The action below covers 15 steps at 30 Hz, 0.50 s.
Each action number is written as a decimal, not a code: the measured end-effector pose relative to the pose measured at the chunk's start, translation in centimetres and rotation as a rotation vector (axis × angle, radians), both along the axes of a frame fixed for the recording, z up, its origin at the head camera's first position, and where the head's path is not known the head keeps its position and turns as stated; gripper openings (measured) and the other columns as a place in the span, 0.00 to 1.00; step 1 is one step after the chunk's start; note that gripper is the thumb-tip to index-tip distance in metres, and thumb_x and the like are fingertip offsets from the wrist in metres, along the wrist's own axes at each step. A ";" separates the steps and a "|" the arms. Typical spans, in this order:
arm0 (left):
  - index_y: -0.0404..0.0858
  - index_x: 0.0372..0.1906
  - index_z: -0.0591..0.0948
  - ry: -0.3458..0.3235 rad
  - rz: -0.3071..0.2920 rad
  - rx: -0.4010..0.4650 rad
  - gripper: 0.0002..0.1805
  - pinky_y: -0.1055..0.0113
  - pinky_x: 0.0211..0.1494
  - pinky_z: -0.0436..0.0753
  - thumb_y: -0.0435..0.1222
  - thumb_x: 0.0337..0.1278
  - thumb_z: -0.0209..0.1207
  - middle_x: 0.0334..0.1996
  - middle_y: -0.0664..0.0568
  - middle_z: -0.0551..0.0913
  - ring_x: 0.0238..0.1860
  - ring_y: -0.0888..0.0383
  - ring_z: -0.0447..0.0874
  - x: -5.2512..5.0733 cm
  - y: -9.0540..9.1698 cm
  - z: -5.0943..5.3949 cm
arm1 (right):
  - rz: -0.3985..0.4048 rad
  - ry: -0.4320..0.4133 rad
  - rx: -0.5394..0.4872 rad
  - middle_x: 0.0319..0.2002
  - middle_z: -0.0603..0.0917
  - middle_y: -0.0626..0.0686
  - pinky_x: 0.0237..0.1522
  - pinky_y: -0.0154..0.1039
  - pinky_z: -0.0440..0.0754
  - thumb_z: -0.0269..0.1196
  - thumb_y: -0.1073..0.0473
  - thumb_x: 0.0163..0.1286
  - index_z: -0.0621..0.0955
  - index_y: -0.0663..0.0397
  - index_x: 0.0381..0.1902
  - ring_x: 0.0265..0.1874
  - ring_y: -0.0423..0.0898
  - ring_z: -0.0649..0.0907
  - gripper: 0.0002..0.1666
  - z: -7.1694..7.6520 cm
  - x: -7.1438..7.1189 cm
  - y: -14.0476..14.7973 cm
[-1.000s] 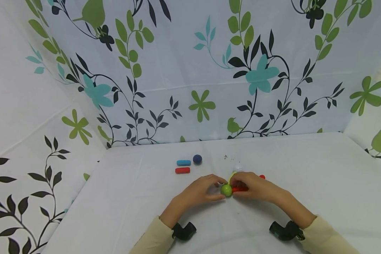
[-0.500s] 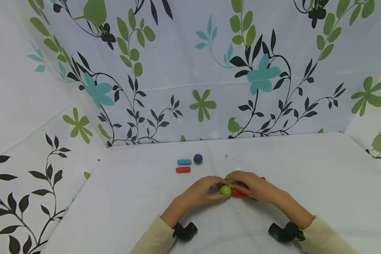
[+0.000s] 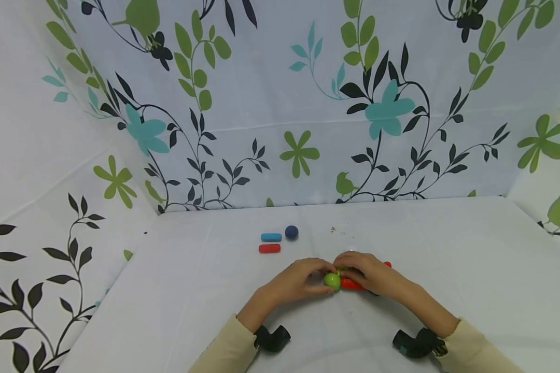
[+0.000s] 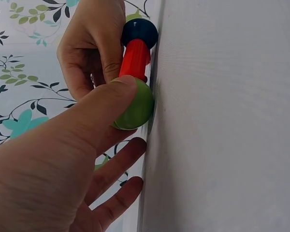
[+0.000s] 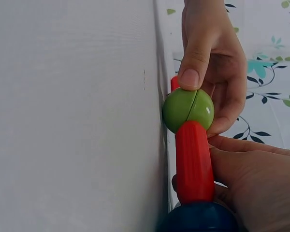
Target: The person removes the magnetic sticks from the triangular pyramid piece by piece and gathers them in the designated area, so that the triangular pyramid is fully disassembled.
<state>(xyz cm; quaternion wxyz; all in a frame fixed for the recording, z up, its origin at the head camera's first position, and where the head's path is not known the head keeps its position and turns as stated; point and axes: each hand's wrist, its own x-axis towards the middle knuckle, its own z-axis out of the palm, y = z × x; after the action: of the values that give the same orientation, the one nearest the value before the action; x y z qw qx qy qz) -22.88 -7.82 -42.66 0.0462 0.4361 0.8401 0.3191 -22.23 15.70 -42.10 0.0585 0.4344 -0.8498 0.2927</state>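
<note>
My left hand [image 3: 296,280] pinches a green ball [image 3: 332,281] between thumb and fingers on the white table. A red rod [image 5: 194,164] joins this ball to a dark blue ball [image 4: 139,31]; both wrist views show that join. Over the red rod, my right hand [image 3: 373,272] has its fingers curled, pinching a yellow-green rod [image 3: 342,268] just behind the green ball. Most of that yellow-green rod is hidden by the fingers. Another red piece [image 3: 388,264] peeks out behind the right hand.
Farther back on the white tablecloth [image 3: 205,290] lie a light blue rod [image 3: 271,237], a loose red rod [image 3: 269,248] and a navy ball [image 3: 291,232]. A cloth printed with leaves and flowers [image 3: 299,154] hangs behind the table.
The right hand's fingers have shifted left with the yellow-green rod, up against the green ball. More of the red rod shows beneath them. The left hand stays on the green ball.
</note>
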 end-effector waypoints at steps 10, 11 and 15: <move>0.44 0.53 0.79 -0.038 -0.010 0.008 0.20 0.73 0.60 0.73 0.40 0.56 0.69 0.48 0.59 0.82 0.50 0.70 0.76 -0.1 -0.2 0.0 | 0.012 0.020 -0.016 0.45 0.84 0.49 0.51 0.42 0.81 0.63 0.70 0.65 0.83 0.57 0.45 0.46 0.46 0.82 0.11 -0.2 0.1 -0.3; 0.44 0.53 0.79 -0.041 -0.014 0.012 0.20 0.73 0.60 0.73 0.40 0.55 0.69 0.48 0.59 0.82 0.50 0.70 0.76 -0.1 -0.2 0.0 | 0.014 0.020 -0.016 0.45 0.84 0.49 0.51 0.42 0.82 0.63 0.70 0.65 0.83 0.57 0.45 0.46 0.46 0.82 0.11 -0.2 0.1 -0.3; 0.44 0.51 0.79 -0.056 -0.022 0.025 0.20 0.73 0.59 0.74 0.39 0.54 0.70 0.47 0.59 0.82 0.49 0.70 0.76 -0.1 -0.3 0.1 | 0.011 0.022 -0.012 0.45 0.84 0.49 0.51 0.42 0.81 0.63 0.70 0.66 0.83 0.56 0.45 0.46 0.46 0.82 0.11 -0.2 0.2 -0.4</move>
<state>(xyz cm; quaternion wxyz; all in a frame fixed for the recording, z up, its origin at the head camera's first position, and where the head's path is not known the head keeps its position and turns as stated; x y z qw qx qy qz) -23.03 -8.08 -42.57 0.0678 0.4368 0.8296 0.3413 -21.99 15.28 -42.32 0.0688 0.4421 -0.8449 0.2933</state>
